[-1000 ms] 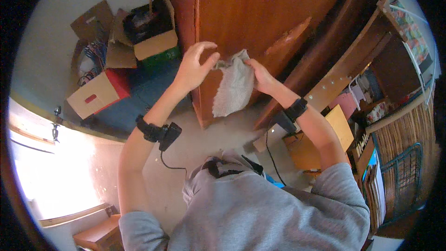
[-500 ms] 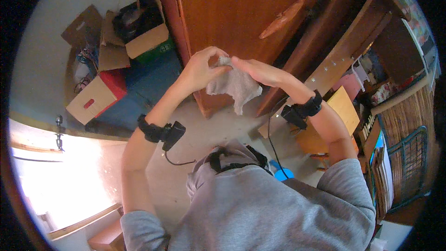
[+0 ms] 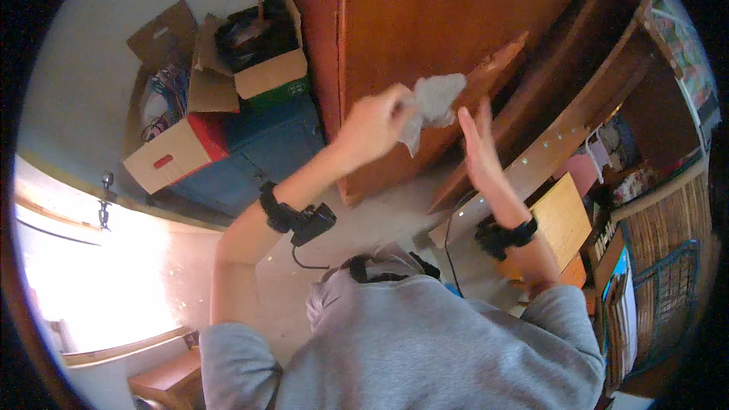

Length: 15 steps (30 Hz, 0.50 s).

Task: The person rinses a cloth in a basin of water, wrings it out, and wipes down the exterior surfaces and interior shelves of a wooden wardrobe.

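My left hand [image 3: 377, 125] is closed on a crumpled light grey cloth [image 3: 439, 99], its fingers pinched at the cloth's left side. One corner of the cloth hangs below those fingers, and the rest bunches out to the right. Just right of the cloth my right hand [image 3: 481, 153] is open, its fingers stretched out and apart, holding nothing. Behind both hands stands a reddish-brown wooden cabinet [image 3: 410, 15]. A long pointed wooden handle [image 3: 501, 57] on it shows beyond the cloth.
Open cardboard boxes [image 3: 171, 156] with cables and a black bag sit on a blue chest [image 3: 269, 140] at the left. Wooden boards [image 3: 558, 118] lean along the right, near a yellow wooden panel [image 3: 563, 209] and a wicker piece [image 3: 668, 212].
The left hand has carried the cloth up and to the right. My right hand has come off the cloth and moved right, fingers spreading. The view has shifted slightly.
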{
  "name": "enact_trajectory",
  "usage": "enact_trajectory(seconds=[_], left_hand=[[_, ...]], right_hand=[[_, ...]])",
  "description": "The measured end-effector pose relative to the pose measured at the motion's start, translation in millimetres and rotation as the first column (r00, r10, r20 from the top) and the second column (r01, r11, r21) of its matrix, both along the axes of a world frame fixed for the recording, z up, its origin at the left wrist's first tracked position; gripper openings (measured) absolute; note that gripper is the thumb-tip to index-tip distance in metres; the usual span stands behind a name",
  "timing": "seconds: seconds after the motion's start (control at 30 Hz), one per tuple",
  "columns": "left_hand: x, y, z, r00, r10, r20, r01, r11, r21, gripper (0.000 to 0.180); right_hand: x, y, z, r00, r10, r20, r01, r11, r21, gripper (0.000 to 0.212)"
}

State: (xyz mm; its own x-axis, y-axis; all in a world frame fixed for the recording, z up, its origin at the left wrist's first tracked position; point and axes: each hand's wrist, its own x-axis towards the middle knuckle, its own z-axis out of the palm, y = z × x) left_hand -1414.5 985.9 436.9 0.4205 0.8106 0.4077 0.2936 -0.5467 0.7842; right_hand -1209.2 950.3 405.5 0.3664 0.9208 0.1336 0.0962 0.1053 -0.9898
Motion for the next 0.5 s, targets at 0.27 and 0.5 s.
enact_trajectory(seconds=[0.27, 0.5], left_hand=[[-19, 2, 9, 0.993, -0.097, 0.068, 0.049, 0.86, 0.508, 0.019], [-88, 49, 22, 0.746, 0.323, 0.583, -0.463, 0.88, 0.105, 0.017]], right_hand=[[-11, 35, 86, 0.885, 0.436, -0.163, -0.323, 0.828, 0.459, 0.064], [-79, 143, 189, 0.218, -0.819, 0.532, -0.477, 0.386, 0.789, 0.048]])
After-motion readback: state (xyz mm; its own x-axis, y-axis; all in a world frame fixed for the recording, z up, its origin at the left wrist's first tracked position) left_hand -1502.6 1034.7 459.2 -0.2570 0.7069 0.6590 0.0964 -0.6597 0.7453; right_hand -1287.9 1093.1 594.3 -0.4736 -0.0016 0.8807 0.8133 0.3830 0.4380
